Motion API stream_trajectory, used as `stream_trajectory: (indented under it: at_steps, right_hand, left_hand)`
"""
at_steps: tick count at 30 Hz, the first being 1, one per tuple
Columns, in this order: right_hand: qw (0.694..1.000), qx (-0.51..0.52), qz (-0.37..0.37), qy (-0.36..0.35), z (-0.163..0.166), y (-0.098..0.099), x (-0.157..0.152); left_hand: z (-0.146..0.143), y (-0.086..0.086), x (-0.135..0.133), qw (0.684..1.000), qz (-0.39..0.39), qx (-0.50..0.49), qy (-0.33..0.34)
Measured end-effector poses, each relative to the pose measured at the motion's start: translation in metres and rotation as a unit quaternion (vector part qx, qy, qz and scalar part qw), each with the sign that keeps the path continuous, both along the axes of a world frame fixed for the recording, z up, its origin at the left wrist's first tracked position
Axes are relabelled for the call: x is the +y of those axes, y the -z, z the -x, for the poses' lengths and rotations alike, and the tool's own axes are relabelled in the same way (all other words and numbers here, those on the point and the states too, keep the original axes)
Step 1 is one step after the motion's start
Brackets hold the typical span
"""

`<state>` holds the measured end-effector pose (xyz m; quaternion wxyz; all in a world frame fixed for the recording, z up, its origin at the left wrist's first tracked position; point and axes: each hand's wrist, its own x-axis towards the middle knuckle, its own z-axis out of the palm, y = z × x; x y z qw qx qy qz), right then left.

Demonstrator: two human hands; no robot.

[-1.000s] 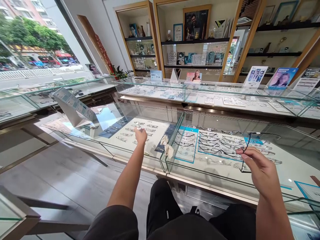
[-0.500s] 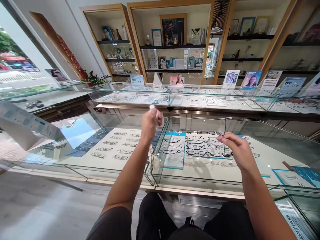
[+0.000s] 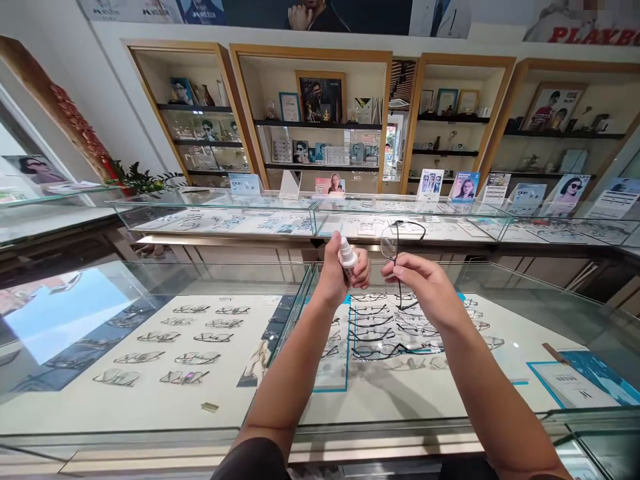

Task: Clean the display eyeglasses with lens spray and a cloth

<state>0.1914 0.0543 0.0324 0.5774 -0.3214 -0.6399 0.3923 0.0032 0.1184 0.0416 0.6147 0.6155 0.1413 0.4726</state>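
Note:
A small white spray bottle (image 3: 347,256) is wrapped in my left hand (image 3: 333,280), with its nozzle end up and my thumb alongside the top. My right hand (image 3: 430,283) pinches a pair of black-framed eyeglasses (image 3: 397,243) between thumb and fingertips. The eyeglasses are turned edge-on, one clear lens showing on the left and a temple arm reaching right. A short gap separates the bottle from the eyeglasses. Both hands are above the glass display case (image 3: 380,410), where rows of eyeglasses (image 3: 373,333) lie beneath.
More eyeglasses (image 3: 195,358) lie in the left section of the case. A cloth-like beige item (image 3: 259,360) shows beside the glass divider. Behind stands a second glass counter (image 3: 240,217) with upright picture cards (image 3: 330,185). Wooden shelves (image 3: 314,50) line the back wall.
My hands have come closer together and the bottle now tilts into view. The eyeglasses are raised, with a lens showing. My view has tipped upward and shifted right.

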Motion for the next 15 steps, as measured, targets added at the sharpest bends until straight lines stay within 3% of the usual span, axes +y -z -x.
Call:
stream_trajectory:
  at_steps: [9,15]
  right_hand:
    - [0.995,0.045,0.028,-0.082,0.032,0.009,0.045]
    - [0.991,0.073,0.073,-0.081,0.035,0.018,0.05]
  left_hand:
    - [0.024,0.002,0.023,0.998,0.055,-0.015,0.036]
    - [0.025,0.008,0.033,0.999,0.049,-0.008,-0.014]
